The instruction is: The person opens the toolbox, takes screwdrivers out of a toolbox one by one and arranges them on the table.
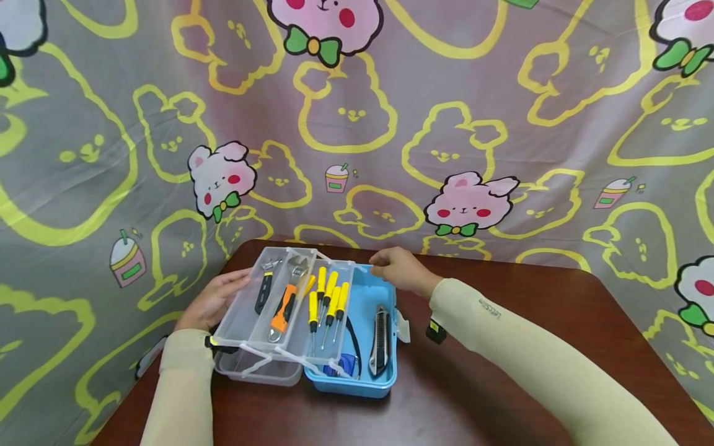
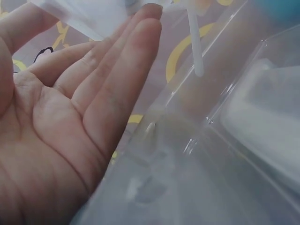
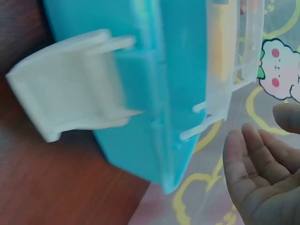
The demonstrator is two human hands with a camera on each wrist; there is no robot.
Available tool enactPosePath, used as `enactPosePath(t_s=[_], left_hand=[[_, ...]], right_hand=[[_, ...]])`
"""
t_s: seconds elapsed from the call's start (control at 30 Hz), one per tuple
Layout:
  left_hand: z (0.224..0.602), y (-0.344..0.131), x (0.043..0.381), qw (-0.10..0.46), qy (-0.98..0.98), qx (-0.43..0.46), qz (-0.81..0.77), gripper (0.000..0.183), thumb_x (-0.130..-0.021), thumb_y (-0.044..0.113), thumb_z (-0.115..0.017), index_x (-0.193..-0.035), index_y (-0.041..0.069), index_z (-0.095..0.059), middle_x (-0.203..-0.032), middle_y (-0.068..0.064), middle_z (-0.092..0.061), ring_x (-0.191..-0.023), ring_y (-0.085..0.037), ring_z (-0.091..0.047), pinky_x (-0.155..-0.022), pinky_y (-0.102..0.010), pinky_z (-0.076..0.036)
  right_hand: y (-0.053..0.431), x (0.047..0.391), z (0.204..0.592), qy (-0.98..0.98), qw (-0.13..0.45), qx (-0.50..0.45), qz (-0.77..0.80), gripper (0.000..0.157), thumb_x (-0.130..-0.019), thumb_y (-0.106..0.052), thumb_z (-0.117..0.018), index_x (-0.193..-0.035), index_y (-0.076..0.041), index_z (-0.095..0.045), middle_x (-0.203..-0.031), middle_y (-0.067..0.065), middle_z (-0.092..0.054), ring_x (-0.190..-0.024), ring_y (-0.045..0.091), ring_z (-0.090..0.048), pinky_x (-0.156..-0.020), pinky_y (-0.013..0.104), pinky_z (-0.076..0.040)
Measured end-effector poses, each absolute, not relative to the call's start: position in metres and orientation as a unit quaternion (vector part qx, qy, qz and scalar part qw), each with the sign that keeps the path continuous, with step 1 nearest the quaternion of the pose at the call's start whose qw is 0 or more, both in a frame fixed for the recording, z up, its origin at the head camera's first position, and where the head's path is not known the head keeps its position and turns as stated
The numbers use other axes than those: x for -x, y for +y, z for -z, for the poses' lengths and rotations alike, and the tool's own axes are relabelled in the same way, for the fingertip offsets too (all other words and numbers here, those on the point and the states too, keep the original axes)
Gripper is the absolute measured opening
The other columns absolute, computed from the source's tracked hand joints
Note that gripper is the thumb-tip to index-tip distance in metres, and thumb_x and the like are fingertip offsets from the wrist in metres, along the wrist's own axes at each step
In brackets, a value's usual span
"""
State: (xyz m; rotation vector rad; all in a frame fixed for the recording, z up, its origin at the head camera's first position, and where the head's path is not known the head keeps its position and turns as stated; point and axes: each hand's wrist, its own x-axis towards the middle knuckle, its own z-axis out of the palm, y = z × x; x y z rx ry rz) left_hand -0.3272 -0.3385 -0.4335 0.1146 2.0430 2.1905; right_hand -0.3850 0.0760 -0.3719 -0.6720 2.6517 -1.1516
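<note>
A blue toolbox [image 1: 379, 387] stands with its clear lid [image 1: 262, 371] folded left and its translucent tray [image 1: 256, 325] swung out over it. My left hand [image 1: 214, 300] is at the tray's left edge; its fingers [image 2: 110, 89] look straight, with fingertips against or just beside the plastic. Near the box's far right corner is my right hand [image 1: 407, 269], fingers loosely bent, holding nothing in the right wrist view. The tray carries a black-handled wrench [image 1: 264, 291], an orange-handled adjustable wrench [image 1: 284, 306] and several yellow screwdrivers [image 1: 330, 303].
Inside the box lie a utility knife [image 1: 380, 341], a blue item [image 1: 347, 364] and a black strip [image 1: 355, 347]. A white latch [image 3: 65, 84] sticks out from its right side. A black-and-yellow tape measure [image 1: 436, 331] sits by the right sleeve. Patterned cloth [image 1: 357, 124] hangs behind the table [image 1: 491, 384].
</note>
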Motion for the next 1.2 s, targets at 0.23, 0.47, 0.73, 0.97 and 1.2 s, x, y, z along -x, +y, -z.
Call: enactPosePath(t_s=[0.23,0.47,0.73,0.97,1.2], left_hand=[[0.433,-0.337,0.328,0.071,0.666,-0.048,-0.741,0.045,-0.101,0.017,-0.056,-0.14,-0.003,-0.048,-0.105,0.0,-0.07,-0.09,-0.017,-0.068,-0.073,-0.033,-0.056],[0.434,-0.332,0.327,0.072,0.673,-0.054,-0.734,0.055,-0.101,0.019,-0.055,-0.143,-0.011,-0.036,-0.106,0.0,-0.07,-0.091,-0.017,-0.068,-0.074,-0.033,-0.056],[0.435,-0.331,0.326,0.075,0.675,-0.057,-0.732,0.058,-0.101,0.018,-0.055,-0.144,-0.013,-0.031,-0.105,-0.001,-0.07,-0.089,-0.017,-0.068,-0.073,-0.033,-0.057],[0.432,-0.333,0.326,0.079,0.672,-0.056,-0.734,0.057,-0.101,0.018,-0.055,-0.144,-0.012,-0.032,-0.105,-0.001,-0.07,-0.09,-0.017,-0.068,-0.073,-0.034,-0.057],[0.43,-0.336,0.327,0.076,0.678,-0.058,-0.728,0.057,-0.101,0.019,-0.054,-0.144,-0.012,-0.033,-0.105,-0.001,-0.07,-0.089,-0.017,-0.068,-0.073,-0.033,-0.057]], right_hand=[[0.044,0.387,0.358,0.891,0.096,0.257,0.361,0.037,-0.095,-0.026,-0.065,-0.127,-0.007,-0.062,-0.115,0.003,-0.065,-0.103,0.017,-0.061,-0.084,0.035,-0.053],[0.023,0.386,0.359,0.89,0.119,0.267,0.351,0.042,-0.095,-0.027,-0.066,-0.131,-0.007,-0.06,-0.118,0.004,-0.065,-0.103,0.017,-0.062,-0.08,0.033,-0.053],[0.01,0.389,0.362,0.899,0.113,0.256,0.337,0.041,-0.095,-0.024,-0.066,-0.132,-0.007,-0.059,-0.118,0.004,-0.064,-0.105,0.019,-0.06,-0.083,0.033,-0.053],[-0.001,0.394,0.365,0.908,0.107,0.244,0.323,0.046,-0.092,-0.023,-0.07,-0.132,-0.003,-0.058,-0.119,0.007,-0.064,-0.108,0.021,-0.059,-0.087,0.034,-0.052],[-0.017,0.397,0.364,0.921,0.097,0.233,0.296,0.043,-0.09,-0.021,-0.073,-0.129,-0.008,-0.061,-0.114,0.006,-0.064,-0.097,0.021,-0.059,-0.079,0.034,-0.053]])
